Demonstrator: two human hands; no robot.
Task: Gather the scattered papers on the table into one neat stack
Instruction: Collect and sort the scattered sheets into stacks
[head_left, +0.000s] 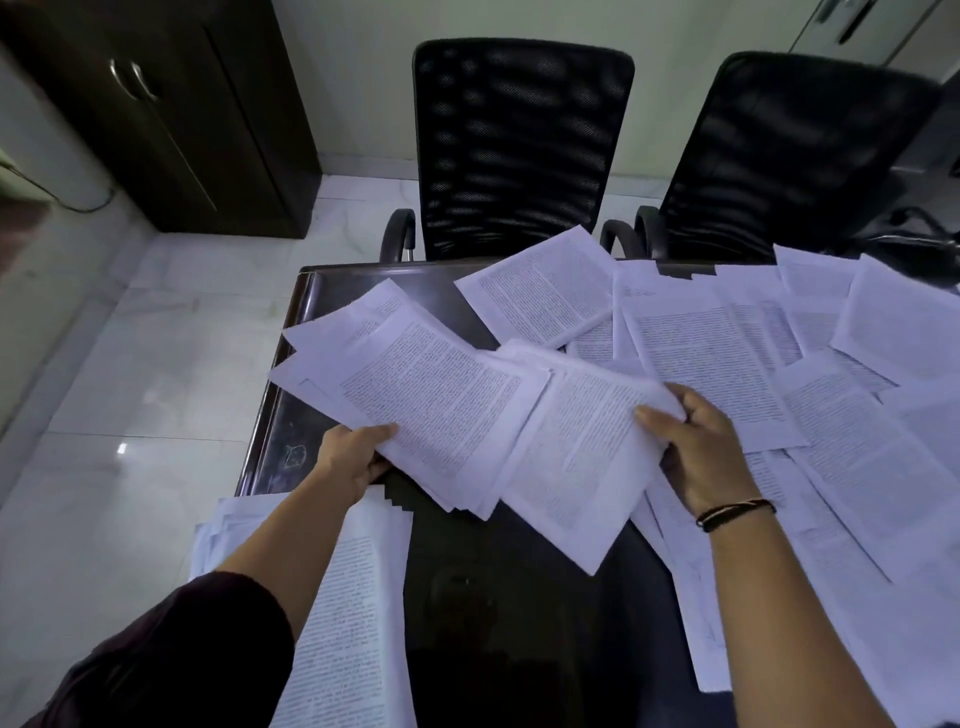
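I start with the dark glossy table (519, 597): its right half is carpeted with loose printed sheets (831, 374), overlapping at every angle and running out of view to the right, so I judge the gathering is only partly done. Two black mesh chairs (519, 145) stand at the far edge, clear of my work.

At the near left edge a stepped pile of pages (358, 597) lies under my left forearm; I read that as the stack being built. Between my hands I hold a fanned bundle of papers (467, 421), raised at the left, its sheets skewed against one another.

My left hand (353, 460) grips the bundle's near left corner, thumb on top. My right hand (701, 447) pinches a top sheet's right edge, thumb over it and fingers curled beneath; a dark bracelet (735, 514) sits on that wrist.

To do this well, I would squeeze both hands inward so the fan closes, tap the long edge on bare tabletop to square it, and only then lay it on the left pile. Tugging one-sided risks sheets sliding out.
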